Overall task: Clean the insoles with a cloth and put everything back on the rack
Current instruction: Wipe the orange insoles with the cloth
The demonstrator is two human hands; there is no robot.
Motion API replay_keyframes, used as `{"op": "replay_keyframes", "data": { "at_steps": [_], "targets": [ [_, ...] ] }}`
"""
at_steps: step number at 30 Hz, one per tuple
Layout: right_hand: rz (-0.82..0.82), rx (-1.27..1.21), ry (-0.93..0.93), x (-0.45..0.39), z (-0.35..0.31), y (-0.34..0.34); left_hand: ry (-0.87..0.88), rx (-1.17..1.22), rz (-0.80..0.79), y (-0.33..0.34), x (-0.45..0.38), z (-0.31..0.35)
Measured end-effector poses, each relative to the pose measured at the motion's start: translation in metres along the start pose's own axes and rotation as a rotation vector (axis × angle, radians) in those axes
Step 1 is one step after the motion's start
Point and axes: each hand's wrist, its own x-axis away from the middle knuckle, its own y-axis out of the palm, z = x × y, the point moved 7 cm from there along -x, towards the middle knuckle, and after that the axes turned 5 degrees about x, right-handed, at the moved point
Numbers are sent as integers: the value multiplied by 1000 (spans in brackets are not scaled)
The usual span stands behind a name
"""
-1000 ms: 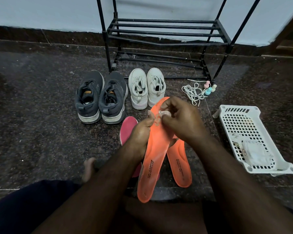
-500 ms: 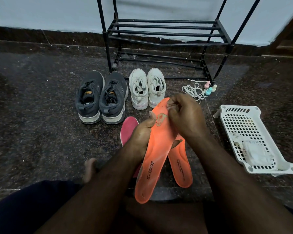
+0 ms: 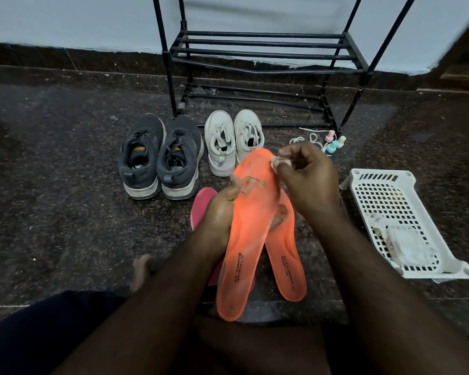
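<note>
My left hand (image 3: pixel 220 209) grips an orange insole (image 3: pixel 251 239) by its left edge and holds it up, toe end away from me; a worn patch shows near the toe. My right hand (image 3: pixel 306 182) pinches a small white cloth (image 3: pixel 278 161) at the insole's right toe edge. A second orange insole (image 3: pixel 289 263) lies on the floor beneath, and a pink insole (image 3: pixel 201 205) peeks out to the left. The black rack (image 3: pixel 257 58) stands against the wall.
A pair of grey sneakers (image 3: pixel 160 161) and a pair of white sneakers (image 3: pixel 233 139) stand in front of the rack. White laces (image 3: pixel 306 138) and small pastel bottles (image 3: pixel 333 143) lie right of them. A white perforated tray (image 3: pixel 385 201) holding a white packet sits right.
My right hand with the cloth has slid from the middle of the toe area toward the insole's right edge, uncovering the worn patch. The insole stays in my left hand.
</note>
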Motion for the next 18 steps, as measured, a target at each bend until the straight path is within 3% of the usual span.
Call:
{"op": "replay_keyframes", "data": {
  "at_steps": [5,10,18],
  "targets": [
    [-137,-135,100,2,6,8,111,6,-44,-5,-4,19],
    [-291,-222,215,14,10,20,109,38,-104,-6,-8,21],
    [-73,-178,140,3,8,6,-14,-42,-217,13,8,3]
  ]
}}
